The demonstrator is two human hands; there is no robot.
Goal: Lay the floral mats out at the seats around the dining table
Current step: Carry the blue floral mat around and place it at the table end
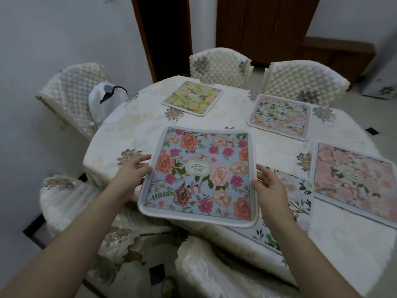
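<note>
The left hand (135, 168) and the right hand (269, 184) each grip a side edge of the blue rectangular floral fabric mat (199, 175) above the cream-clothed dining table (133, 125).

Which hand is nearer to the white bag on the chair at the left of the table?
Left. The left hand grips the blue floral mat at its left edge, below and right of the white bag. The right hand, at the mat's right edge, is farther.

I see a round table (120, 134) with a cream flowery cloth. On it lie a yellow flower mat (192, 97), a pale pink flower mat (280, 116), a big pink flower mat (354, 181) and a white leafy mat (298, 203).
</note>
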